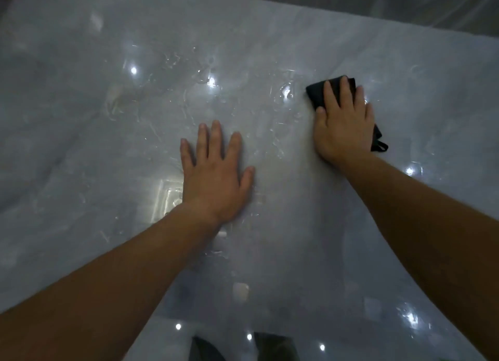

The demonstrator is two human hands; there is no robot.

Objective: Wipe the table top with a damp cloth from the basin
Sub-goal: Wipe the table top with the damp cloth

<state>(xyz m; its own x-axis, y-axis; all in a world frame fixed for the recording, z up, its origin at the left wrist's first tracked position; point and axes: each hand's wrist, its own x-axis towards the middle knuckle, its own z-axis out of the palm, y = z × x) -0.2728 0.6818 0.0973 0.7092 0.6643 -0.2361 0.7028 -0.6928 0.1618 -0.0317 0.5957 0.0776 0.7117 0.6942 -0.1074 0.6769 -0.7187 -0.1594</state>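
Observation:
A glossy pale grey marble-look table top [108, 144] fills the view, with water streaks and droplets across its middle. My right hand [344, 123] lies flat with straight fingers on a folded black cloth [317, 90], pressing it onto the table at the right; a loop of the cloth sticks out by my wrist. My left hand [216, 171] rests flat on the wet surface near the centre, fingers spread, holding nothing. No basin is in view.
The table's far edge [351, 17] runs across the top, with clear plastic sheeting [432, 4] behind it. Ceiling lights reflect as bright spots on the surface. Dark shapes [243, 347] show at the bottom edge.

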